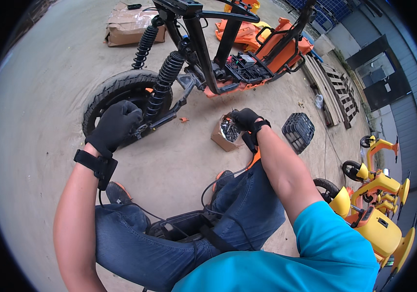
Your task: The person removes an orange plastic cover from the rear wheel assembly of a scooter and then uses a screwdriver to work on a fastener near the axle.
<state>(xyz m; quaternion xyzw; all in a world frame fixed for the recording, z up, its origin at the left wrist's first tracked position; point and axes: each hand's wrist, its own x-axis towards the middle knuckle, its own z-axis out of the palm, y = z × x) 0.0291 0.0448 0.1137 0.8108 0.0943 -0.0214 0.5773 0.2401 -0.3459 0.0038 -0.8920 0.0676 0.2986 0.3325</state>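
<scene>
My left hand (113, 124), in a black glove, is closed in front of the rear wheel (96, 97). It is near the lower end of the black coil-spring shock absorber (165, 75); whatever its fingers hold is hidden. My right hand (245, 119), also gloved in black, reaches over the right rim of a small cardboard box (224, 140). Its fingers are bent together above the loose metal fasteners (228, 128) inside, and I cannot make out what is in them. Above both hands stands a stripped black scooter frame (201, 48).
A dark plastic crate (298, 132) stands right of the box. Orange body panels (284, 44) and a large carton (135, 29) lie farther back. Wooden pallets (332, 90) and yellow scooters (379, 224) line the right side. A black-and-orange object (255, 155) is under my right forearm.
</scene>
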